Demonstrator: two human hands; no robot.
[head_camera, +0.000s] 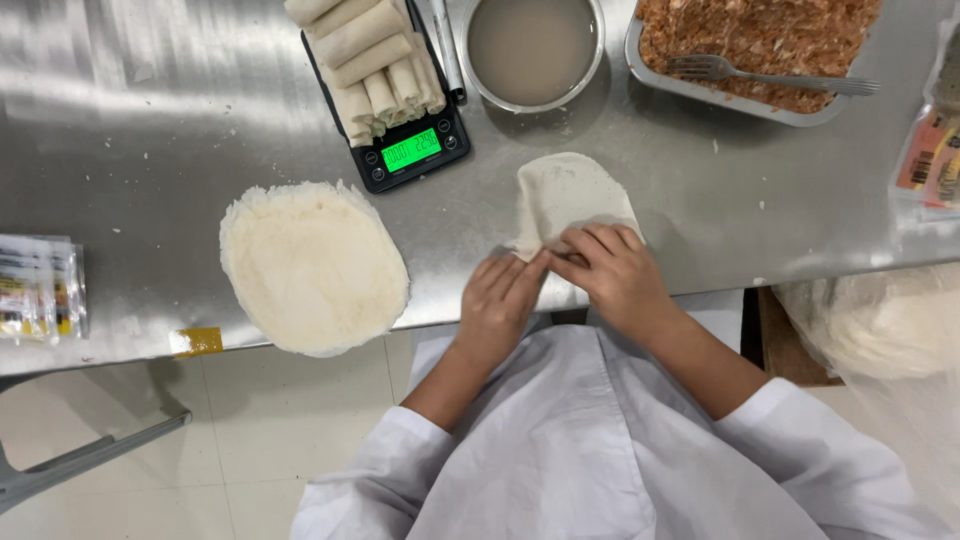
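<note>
Two hands' fingers, left hand (497, 300) and right hand (612, 272), pinch pale round wrapper (568, 195), near edge folded.

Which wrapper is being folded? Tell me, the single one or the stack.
The single wrapper, under both hands, left hand and right hand. The stack of wrappers lies untouched to the left.

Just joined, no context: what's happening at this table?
A person in a white coat has both hands, left hand and right hand, on the near edge of a thin wrapper on the steel table. A wrapper stack lies left; finished rolls sit on a scale, beside a filling tray.
</note>
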